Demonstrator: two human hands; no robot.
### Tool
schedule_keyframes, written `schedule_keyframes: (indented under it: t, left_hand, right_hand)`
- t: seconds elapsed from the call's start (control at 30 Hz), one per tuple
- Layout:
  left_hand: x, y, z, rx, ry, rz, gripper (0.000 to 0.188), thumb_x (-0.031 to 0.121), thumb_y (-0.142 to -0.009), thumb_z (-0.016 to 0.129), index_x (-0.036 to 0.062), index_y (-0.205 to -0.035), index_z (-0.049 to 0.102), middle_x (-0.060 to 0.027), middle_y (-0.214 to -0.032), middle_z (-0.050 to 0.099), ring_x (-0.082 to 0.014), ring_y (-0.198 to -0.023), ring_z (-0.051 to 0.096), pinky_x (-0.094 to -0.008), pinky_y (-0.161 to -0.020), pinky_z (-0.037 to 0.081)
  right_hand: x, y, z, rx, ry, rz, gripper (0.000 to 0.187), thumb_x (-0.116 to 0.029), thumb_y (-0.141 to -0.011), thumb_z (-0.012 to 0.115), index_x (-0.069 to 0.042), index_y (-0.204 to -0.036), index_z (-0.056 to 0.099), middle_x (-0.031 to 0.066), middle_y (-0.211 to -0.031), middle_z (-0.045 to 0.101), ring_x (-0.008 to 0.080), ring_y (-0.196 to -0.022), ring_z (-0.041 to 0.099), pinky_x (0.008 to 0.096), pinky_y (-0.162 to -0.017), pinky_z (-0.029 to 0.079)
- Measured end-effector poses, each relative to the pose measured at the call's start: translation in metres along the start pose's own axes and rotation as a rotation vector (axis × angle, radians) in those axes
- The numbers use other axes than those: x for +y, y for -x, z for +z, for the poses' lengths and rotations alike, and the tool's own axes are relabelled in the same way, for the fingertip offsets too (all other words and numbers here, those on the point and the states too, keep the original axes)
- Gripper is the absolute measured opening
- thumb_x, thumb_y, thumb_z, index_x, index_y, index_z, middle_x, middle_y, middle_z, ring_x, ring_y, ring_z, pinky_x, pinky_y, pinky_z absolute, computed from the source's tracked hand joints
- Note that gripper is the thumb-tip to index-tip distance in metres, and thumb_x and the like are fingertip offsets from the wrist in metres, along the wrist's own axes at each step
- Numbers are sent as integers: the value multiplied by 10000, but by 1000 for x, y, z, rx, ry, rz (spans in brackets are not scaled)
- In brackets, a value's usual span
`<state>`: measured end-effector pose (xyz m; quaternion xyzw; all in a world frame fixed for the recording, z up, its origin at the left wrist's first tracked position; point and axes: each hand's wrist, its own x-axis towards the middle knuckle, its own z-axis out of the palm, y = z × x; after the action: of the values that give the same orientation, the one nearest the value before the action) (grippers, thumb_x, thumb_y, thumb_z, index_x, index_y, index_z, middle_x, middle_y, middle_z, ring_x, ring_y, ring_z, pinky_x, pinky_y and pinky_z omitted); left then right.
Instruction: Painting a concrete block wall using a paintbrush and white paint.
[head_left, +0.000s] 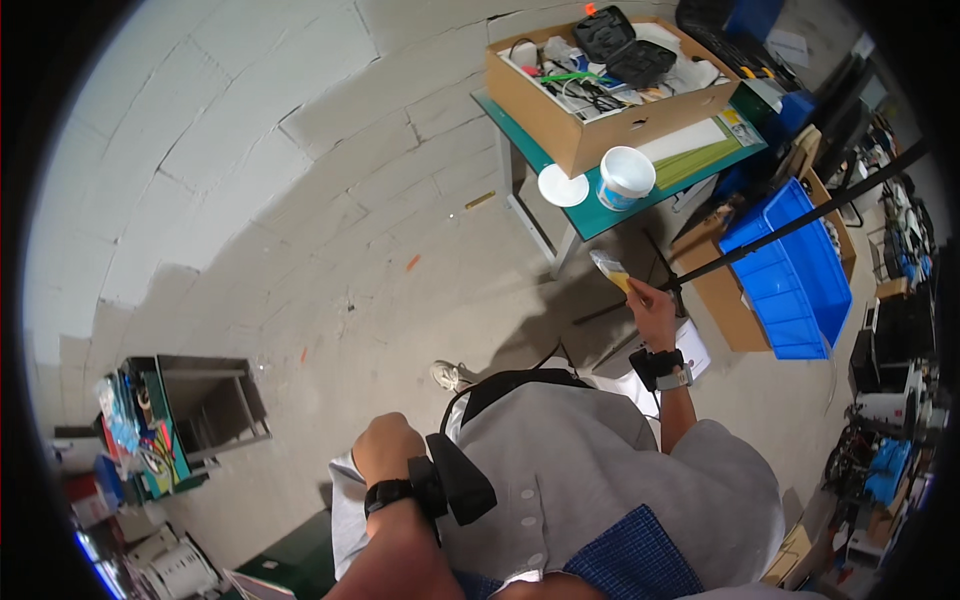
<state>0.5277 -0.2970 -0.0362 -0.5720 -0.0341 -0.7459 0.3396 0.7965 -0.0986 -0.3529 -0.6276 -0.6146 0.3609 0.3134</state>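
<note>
My right hand [652, 312] is raised ahead of me, its fingers closed round the yellow handle of a paintbrush [611, 270]. The brush points up and to the left, its pale bristle end in the air short of the green table. Near my waist on the left is my left hand [388, 448], back uppermost; its fingers are hidden from view. On the near corner of the table stands an open white bucket [627, 178], with its round white lid [563, 185] lying beside it. The block wall [330, 120] carries white paint over part of its surface.
A cardboard box [640, 122] full of cables and tools sits on the green table [590, 222]. To the right are a slanting black pole [740, 252] and a blue plastic bin [790, 285]. Cluttered shelving [165, 430] stands at the left.
</note>
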Motion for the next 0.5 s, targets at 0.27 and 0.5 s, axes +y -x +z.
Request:
schedule_keyframes:
  t: [0.27,0.5]
  left_hand:
    - [26,-9,25,-35,-127,84,270,183,-958,551,10,-1147,637,-94,-1137,625,-263,-1152,507,-457,-1005,363]
    - [32,-14,26,-33,-144,142,305,232,-973,552,40,-1195,635,-79,-1179,638,-247,-1163,513,-458,-1002,361]
  right_hand:
    - [-6,-25,6,-108,-56,-186,308,-156,-904,680,-28,-1183,699,161,-912,736,219,-801,710,308,-734,529]
    - [-17,-30,20,-178,-8,-208,317,-176,-892,677,-30,-1172,705,188,-954,729,261,-851,720,328,-751,542]
